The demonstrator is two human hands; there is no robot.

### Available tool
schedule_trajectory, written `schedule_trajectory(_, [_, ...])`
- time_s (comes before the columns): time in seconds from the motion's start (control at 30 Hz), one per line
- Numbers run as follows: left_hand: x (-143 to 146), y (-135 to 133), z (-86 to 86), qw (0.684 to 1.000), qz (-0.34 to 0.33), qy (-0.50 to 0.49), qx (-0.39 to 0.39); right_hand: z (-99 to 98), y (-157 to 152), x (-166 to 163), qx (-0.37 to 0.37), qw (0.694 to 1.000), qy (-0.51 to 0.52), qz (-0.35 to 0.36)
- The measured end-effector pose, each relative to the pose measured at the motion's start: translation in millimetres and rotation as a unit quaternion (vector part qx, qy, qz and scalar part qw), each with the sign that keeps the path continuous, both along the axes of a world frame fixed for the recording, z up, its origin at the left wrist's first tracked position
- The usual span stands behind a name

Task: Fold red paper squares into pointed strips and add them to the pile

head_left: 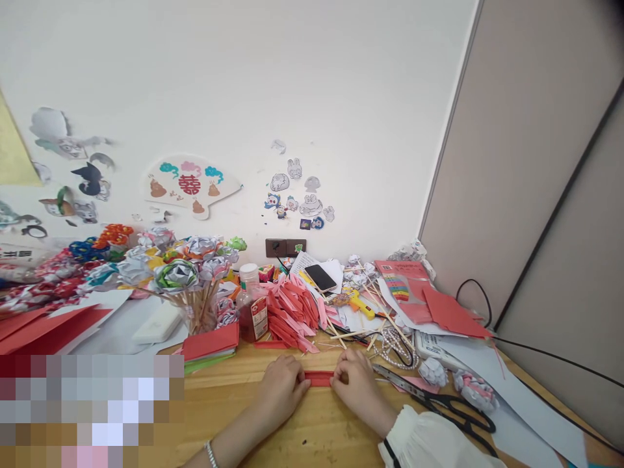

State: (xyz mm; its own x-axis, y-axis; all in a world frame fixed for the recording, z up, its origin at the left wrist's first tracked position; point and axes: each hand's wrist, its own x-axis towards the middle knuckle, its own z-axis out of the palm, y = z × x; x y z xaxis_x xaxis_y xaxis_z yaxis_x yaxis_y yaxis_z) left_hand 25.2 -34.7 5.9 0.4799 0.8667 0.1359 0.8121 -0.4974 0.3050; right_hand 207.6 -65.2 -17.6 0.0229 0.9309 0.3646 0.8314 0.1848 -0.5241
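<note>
A narrow folded strip of red paper (319, 378) lies flat on the wooden table in front of me. My left hand (284, 385) pinches its left end, fingers closed. At the right end my right hand (357, 380) grips it the same way, thumb and fingertips together. Just right of that hand rest black-handled scissors (433, 401). Beyond my hands is a pile of folded red and pink paper strips (292, 312), beside a jar with a white lid (251, 305). A stack of red paper (212, 340) sits to the left.
Paper flowers (178, 273) on sticks stand at the back left. A phone (320, 277), a yellow glue gun (361, 305), thin wooden sticks and a string of beads (396, 346) clutter the back. Crumpled paper balls (433, 372) and white sheets lie right. A pixelated patch hides the lower left.
</note>
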Motion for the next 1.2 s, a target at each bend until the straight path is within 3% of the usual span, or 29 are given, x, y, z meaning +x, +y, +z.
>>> schedule_trajectory(0.2, [-5.9,5.6,-3.1,1.0,-0.021,-0.014,0.005,0.4,-0.4,0.7,-0.003,1.0,0.001,-0.003])
schedule_trajectory(0.47, [-3.7,7.8,-10.5,0.999,0.007,-0.033,0.003,1.6,-1.4,-1.6,-0.001,1.0,0.003,-0.016])
schedule_trajectory(0.77, [3.6,4.1,-5.6,0.999,0.049,-0.015,0.007,0.7,-2.5,-1.6,0.008,1.0,-0.027,-0.013])
schedule_trajectory(0.97, [3.6,3.9,-8.9,0.998,0.051,-0.028,0.015,13.1,-10.3,-9.1,0.041,0.986,-0.063,0.152])
schedule_trajectory(1.2, [2.4,3.2,-2.8,0.998,0.046,-0.034,0.0,21.5,-16.5,13.1,0.04,0.973,-0.121,0.194])
